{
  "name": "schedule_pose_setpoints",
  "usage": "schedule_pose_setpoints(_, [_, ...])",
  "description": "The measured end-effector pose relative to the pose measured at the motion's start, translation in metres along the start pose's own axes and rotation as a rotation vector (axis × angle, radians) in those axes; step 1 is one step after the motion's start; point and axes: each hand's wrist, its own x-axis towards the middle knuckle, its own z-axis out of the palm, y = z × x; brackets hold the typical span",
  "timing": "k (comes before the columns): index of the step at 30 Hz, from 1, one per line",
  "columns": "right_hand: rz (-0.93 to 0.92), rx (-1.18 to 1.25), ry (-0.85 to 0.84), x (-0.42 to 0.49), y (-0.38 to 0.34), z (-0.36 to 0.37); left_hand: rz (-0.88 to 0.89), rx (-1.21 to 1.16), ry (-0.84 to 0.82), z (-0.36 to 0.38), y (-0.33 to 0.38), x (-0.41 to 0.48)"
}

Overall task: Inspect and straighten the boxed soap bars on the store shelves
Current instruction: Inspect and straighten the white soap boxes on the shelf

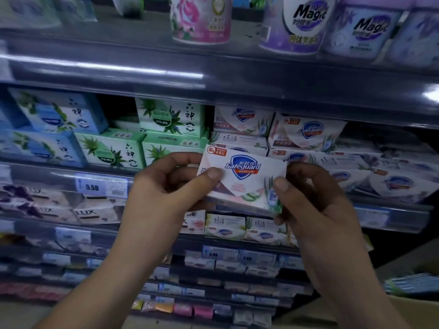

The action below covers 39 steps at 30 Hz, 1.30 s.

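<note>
Holding: a white soap box (242, 179) with a blue shield logo sits at the centre of the frame, in front of the shelves, its printed face toward the camera and its right end tilted down.
Left hand: the left hand (164, 188) pinches the box's left end, thumb on the front face and fingers curled behind.
Right hand: the right hand (316, 200) pinches the box's lower right corner, thumb on the front and fingers folded behind the right edge.
Same-brand stack: more white boxes (306, 131) of the same kind fill the shelf just behind the held one, some leaning, running toward the right of the frame.
Green boxes: green boxes (111, 148) with a leaf picture stand left of centre on the same shelf.
Blue boxes: blue boxes (57, 115) are stacked at the far left.
Price tag: a price tag (102, 186) reading 5.50 is on the shelf rail (47, 174) at the left, below the green boxes.
Upper shelf: round tubs (202, 20) stand along the top of the frame, pink in the middle, purple to the right.
Lower shelves: blurred rows of small packs fill the bottom.
</note>
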Motion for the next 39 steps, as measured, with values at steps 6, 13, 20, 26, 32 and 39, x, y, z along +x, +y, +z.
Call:
schedule_pose_setpoints(6, [0.036,-0.004,0.024,0.0,0.008,0.006,0.147,0.197,-0.023,-0.006,0.012,-0.011])
schedule_pose_setpoints(13, [0.19,0.041,-0.102,-0.008,0.007,0.031,0.501,0.385,-0.038,-0.002,0.029,-0.033])
schedule_pose_setpoints(20, [-0.008,0.011,-0.011,-0.011,-0.002,0.032,0.448,0.31,-0.024,-0.018,0.03,-0.032])
schedule_pose_setpoints(26, [-0.335,-0.118,0.021,-0.022,-0.008,0.029,0.391,0.248,-0.038,-0.024,0.009,-0.023])
schedule_pose_setpoints(32, [-0.406,-0.192,-0.009,-0.03,-0.003,0.026,0.376,0.225,-0.015,-0.02,-0.003,-0.021])
schedule_pose_setpoints(39, [-0.219,-0.157,0.21,-0.023,-0.001,0.011,0.34,0.239,0.061,-0.002,-0.001,-0.017])
